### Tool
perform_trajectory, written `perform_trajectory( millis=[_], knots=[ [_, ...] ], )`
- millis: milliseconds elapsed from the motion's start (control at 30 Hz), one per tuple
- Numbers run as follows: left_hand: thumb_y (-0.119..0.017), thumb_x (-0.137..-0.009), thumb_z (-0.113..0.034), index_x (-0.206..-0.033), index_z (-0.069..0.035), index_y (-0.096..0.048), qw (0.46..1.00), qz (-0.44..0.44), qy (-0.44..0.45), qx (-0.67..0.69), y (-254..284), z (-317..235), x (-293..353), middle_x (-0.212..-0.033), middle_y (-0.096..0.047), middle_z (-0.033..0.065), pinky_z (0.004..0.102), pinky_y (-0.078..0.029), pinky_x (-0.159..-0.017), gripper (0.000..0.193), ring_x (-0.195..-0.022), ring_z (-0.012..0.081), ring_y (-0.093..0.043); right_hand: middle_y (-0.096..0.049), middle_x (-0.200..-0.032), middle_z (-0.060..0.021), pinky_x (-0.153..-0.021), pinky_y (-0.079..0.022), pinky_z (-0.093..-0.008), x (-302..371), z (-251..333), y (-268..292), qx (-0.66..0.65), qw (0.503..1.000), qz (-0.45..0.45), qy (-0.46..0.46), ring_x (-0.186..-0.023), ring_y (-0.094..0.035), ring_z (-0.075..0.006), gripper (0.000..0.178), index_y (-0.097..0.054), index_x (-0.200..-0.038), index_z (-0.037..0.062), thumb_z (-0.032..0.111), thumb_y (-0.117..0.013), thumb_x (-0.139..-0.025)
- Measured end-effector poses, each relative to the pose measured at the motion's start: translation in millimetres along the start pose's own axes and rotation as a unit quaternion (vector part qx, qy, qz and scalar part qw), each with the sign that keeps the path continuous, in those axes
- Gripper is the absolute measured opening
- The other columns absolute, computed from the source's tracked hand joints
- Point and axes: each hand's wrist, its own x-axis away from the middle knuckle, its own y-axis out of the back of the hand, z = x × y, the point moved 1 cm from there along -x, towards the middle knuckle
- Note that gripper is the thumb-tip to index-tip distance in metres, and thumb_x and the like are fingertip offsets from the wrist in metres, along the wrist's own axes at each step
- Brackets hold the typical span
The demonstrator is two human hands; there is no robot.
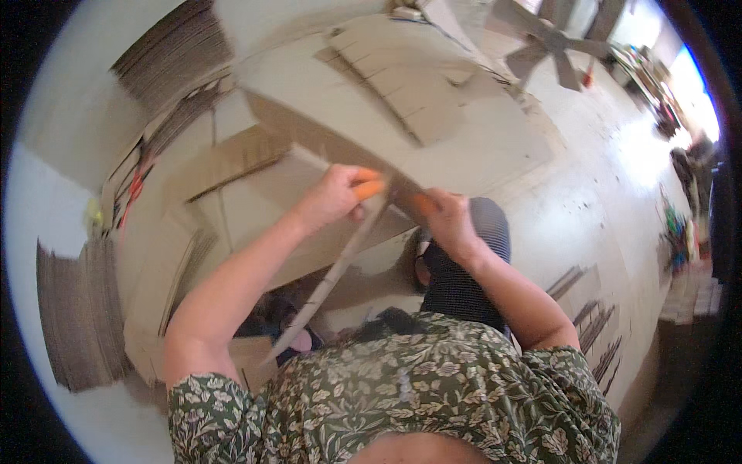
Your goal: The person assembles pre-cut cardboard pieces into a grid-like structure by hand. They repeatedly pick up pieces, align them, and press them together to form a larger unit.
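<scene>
The person's left hand (334, 199) is bending over the work with orange finger covers (369, 189) showing, its fingers and thumb drawing close together, though blur is hiding from me whether they are pinching anything. The right hand (451, 224), also wearing orange, is gripping the near end of a long cardboard strip (325, 145), which is slanting away to the upper left, past the left hand. A paler narrow strip (331, 280) is running from between the hands down toward the green leaf-patterned shirt (386, 371). Just beside the right hand, a knee in dark striped trousers (485, 247) is sticking up. Beyond the long strip, a slotted cardboard sheet (402, 66) is lying flat, and another slotted piece (239, 158) is resting nearer, to the left. Farther left, two stacks of cardboard (81, 313) are standing well apart from the hands, with something red (134, 189) showing between them. Over on the right, dark-edged pieces (593, 329) are lying on the pale floor (595, 182).
</scene>
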Motion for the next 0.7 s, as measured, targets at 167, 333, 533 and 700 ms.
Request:
perform_trajectory(
  millis=[167, 333, 533, 700],
  knots=[
    [-0.056, -0.093, -0.021, -0.123, -0.005, -0.056, 0.987, -0.118, -0.101, 0.034, 69.7, 35.2, 63.8, -0.090, -0.062, 0.0000, 0.0216, -0.048, -0.065, 0.034, -0.073, 0.0054, -0.056, -0.065, -0.094, -0.0192, -0.072, -0.052, -0.0396, -1.3, 5.8, 16.8, 0.151, 0.988, 0.013, -0.013, -0.083, -0.065, -0.0334, 0.049, -0.054, -0.120, 0.0030, 0.023, -0.071, -0.079],
    [-0.058, -0.091, -0.017, -0.112, -0.001, -0.062, 0.928, -0.354, 0.006, -0.114, 121.9, 112.6, 215.5, -0.093, -0.064, 0.0038, 0.0245, -0.049, -0.067, 0.026, -0.074, 0.0102, -0.058, -0.052, -0.124, -0.0217, -0.093, -0.043, -0.0416, -23.9, 76.1, 24.6, 0.198, 0.967, -0.002, 0.160, -0.116, -0.049, -0.0360, 0.055, -0.045, -0.130, 0.0030, 0.021, -0.066, -0.082],
    [-0.066, -0.081, -0.017, -0.118, -0.004, -0.058, 0.849, -0.359, 0.084, -0.378, 53.2, 159.6, 349.6, -0.118, -0.058, 0.0138, 0.0351, -0.047, -0.083, 0.040, -0.098, 0.0278, -0.057, -0.054, -0.124, -0.0193, -0.088, -0.046, -0.0439, -44.9, 73.8, -16.2, 0.252, 0.936, 0.137, 0.205, -0.108, -0.054, -0.0388, 0.044, -0.045, -0.130, 0.0034, 0.016, -0.056, -0.088],
    [-0.074, -0.070, -0.032, -0.120, -0.008, -0.056, 0.792, -0.288, 0.108, -0.528, 40.3, 139.2, 347.2, -0.127, -0.049, 0.0096, 0.0458, -0.028, -0.106, 0.058, -0.122, 0.0291, -0.041, -0.060, -0.104, -0.0251, -0.078, -0.048, -0.0453, -52.6, 59.2, -29.1, 0.212, 0.950, 0.185, 0.136, -0.092, -0.059, -0.0420, 0.042, -0.045, -0.129, 0.0019, 0.010, -0.052, -0.088]
  ],
)
